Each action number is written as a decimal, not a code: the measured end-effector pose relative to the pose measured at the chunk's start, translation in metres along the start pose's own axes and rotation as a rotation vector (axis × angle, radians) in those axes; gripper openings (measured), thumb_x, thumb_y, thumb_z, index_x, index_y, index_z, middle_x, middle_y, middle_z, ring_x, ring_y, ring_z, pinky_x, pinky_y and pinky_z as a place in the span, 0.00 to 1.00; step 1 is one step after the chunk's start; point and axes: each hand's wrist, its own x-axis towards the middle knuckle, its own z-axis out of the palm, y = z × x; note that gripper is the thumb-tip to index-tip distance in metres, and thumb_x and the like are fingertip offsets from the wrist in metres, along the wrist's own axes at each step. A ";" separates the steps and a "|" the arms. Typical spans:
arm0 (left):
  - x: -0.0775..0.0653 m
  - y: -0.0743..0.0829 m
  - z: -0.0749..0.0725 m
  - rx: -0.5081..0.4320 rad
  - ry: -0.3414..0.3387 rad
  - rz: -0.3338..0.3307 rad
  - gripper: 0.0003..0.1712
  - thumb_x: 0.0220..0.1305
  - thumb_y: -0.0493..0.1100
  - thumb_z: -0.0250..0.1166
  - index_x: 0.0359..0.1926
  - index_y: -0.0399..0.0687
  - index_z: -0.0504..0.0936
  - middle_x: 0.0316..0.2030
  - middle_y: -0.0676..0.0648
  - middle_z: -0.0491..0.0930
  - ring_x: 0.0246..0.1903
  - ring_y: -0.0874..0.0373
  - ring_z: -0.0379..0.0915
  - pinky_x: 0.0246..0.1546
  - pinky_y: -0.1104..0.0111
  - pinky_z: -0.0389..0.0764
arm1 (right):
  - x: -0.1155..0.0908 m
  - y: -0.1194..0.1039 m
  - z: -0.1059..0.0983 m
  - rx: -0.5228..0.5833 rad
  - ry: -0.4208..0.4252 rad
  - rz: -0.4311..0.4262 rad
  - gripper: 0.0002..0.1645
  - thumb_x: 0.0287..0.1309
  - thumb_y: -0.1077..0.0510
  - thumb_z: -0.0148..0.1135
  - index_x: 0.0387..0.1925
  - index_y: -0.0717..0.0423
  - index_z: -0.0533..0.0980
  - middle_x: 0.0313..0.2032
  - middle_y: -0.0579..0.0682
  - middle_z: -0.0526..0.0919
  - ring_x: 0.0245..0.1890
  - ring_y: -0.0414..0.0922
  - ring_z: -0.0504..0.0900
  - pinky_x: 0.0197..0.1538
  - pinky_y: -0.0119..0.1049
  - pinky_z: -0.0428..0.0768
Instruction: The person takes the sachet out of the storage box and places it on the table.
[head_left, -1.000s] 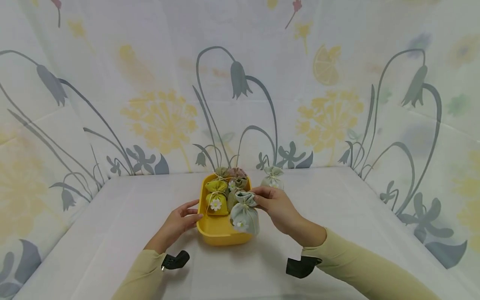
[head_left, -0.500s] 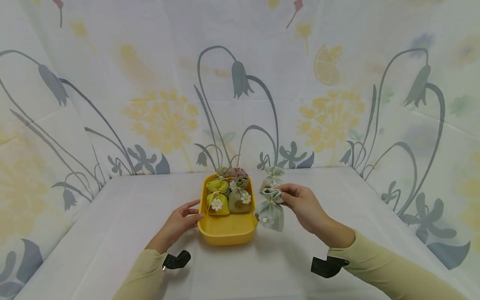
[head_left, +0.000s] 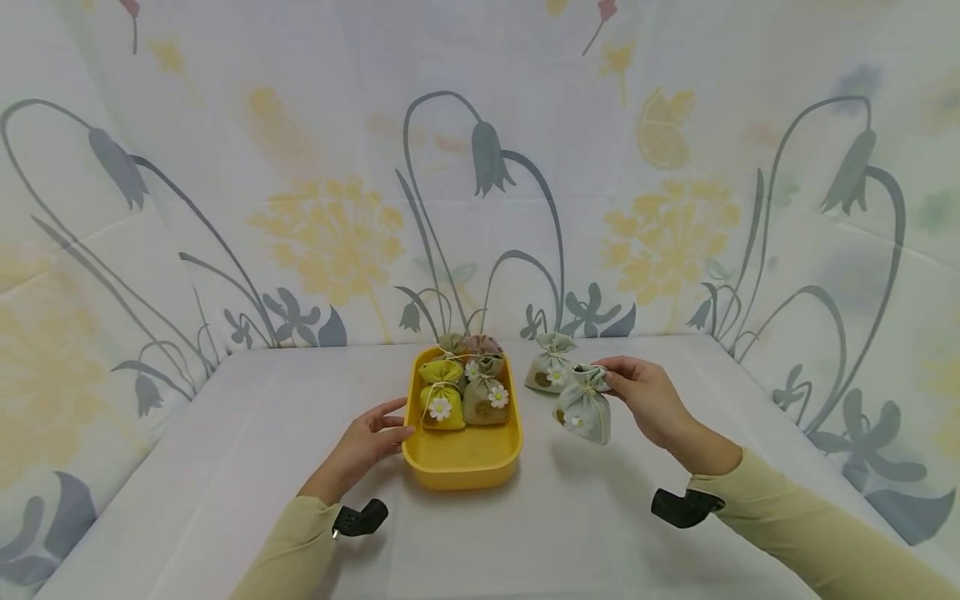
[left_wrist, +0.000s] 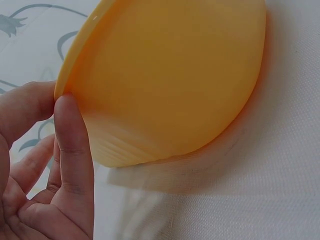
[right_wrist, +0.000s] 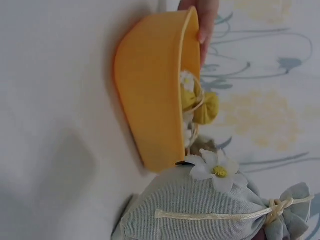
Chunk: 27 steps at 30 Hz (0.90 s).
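A yellow plastic tub stands on the white table. My left hand pinches its left rim between thumb and fingers, which the left wrist view shows close up at the tub's rim. To the right of the tub, my right hand pinches the gathered neck of a pale green drawstring sachet, which hangs above the table. A white daisy and a beige cord decorate this sachet. Inside the tub's far half sit a bright yellow sachet, a tan sachet and others behind them.
Another pale green sachet stands on the table right of the tub, just behind the held one. A flower-printed white cloth rises at the table's back and sides. Black wrist mounts sit on both forearms.
My right hand has carried the pale green sachet rightward, from over the tub's front right corner to beside the tub. The left hand keeps its hold on the rim.
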 end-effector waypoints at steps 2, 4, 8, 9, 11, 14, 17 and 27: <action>0.001 -0.001 0.001 -0.001 0.005 -0.004 0.34 0.59 0.38 0.65 0.66 0.46 0.65 0.49 0.39 0.70 0.41 0.52 0.74 0.41 0.67 0.79 | 0.006 0.005 -0.007 -0.013 0.010 -0.007 0.16 0.66 0.71 0.44 0.50 0.82 0.66 0.34 0.42 0.78 0.36 0.32 0.77 0.44 0.26 0.76; 0.002 -0.001 0.001 -0.002 0.009 -0.009 0.34 0.58 0.38 0.65 0.66 0.47 0.65 0.49 0.40 0.71 0.41 0.52 0.74 0.41 0.67 0.79 | 0.012 0.010 -0.014 -0.021 0.018 -0.013 0.16 0.66 0.71 0.44 0.50 0.83 0.66 0.33 0.41 0.78 0.35 0.32 0.77 0.43 0.25 0.76; 0.003 -0.002 0.001 0.000 0.009 -0.005 0.34 0.58 0.38 0.65 0.66 0.46 0.65 0.49 0.40 0.71 0.40 0.52 0.74 0.40 0.67 0.79 | 0.024 0.021 -0.028 -0.031 0.022 -0.021 0.16 0.66 0.71 0.44 0.50 0.84 0.65 0.32 0.38 0.78 0.35 0.31 0.76 0.42 0.25 0.76; 0.003 -0.002 0.001 -0.001 0.009 -0.004 0.34 0.58 0.38 0.65 0.66 0.45 0.65 0.49 0.40 0.71 0.40 0.52 0.74 0.40 0.67 0.79 | 0.026 0.024 -0.031 -0.031 0.021 -0.024 0.16 0.66 0.71 0.43 0.49 0.84 0.65 0.31 0.37 0.78 0.35 0.30 0.76 0.42 0.24 0.75; 0.003 -0.002 0.000 -0.001 0.010 -0.003 0.34 0.58 0.38 0.65 0.65 0.45 0.65 0.48 0.40 0.71 0.40 0.53 0.74 0.40 0.68 0.79 | 0.032 0.029 -0.036 -0.032 0.018 -0.031 0.16 0.66 0.71 0.43 0.49 0.84 0.65 0.31 0.36 0.78 0.35 0.30 0.76 0.42 0.24 0.75; 0.002 -0.002 0.000 0.001 0.006 -0.002 0.34 0.59 0.37 0.65 0.66 0.45 0.65 0.49 0.40 0.70 0.39 0.54 0.74 0.40 0.68 0.79 | 0.040 0.036 -0.043 -0.031 0.011 -0.039 0.16 0.66 0.71 0.43 0.49 0.83 0.66 0.31 0.36 0.78 0.34 0.30 0.76 0.42 0.24 0.75; 0.002 -0.001 0.000 -0.007 0.010 -0.007 0.34 0.58 0.37 0.65 0.65 0.46 0.65 0.48 0.40 0.70 0.38 0.54 0.74 0.40 0.68 0.79 | 0.048 0.043 -0.047 -0.042 0.007 -0.042 0.16 0.66 0.71 0.43 0.48 0.84 0.66 0.31 0.36 0.78 0.34 0.30 0.76 0.42 0.24 0.75; 0.000 0.001 0.001 -0.005 0.021 -0.016 0.34 0.58 0.38 0.66 0.65 0.46 0.66 0.49 0.40 0.71 0.40 0.52 0.74 0.40 0.68 0.79 | 0.074 0.061 -0.054 -0.109 0.026 -0.016 0.17 0.65 0.72 0.42 0.50 0.85 0.64 0.31 0.40 0.76 0.33 0.30 0.74 0.40 0.24 0.75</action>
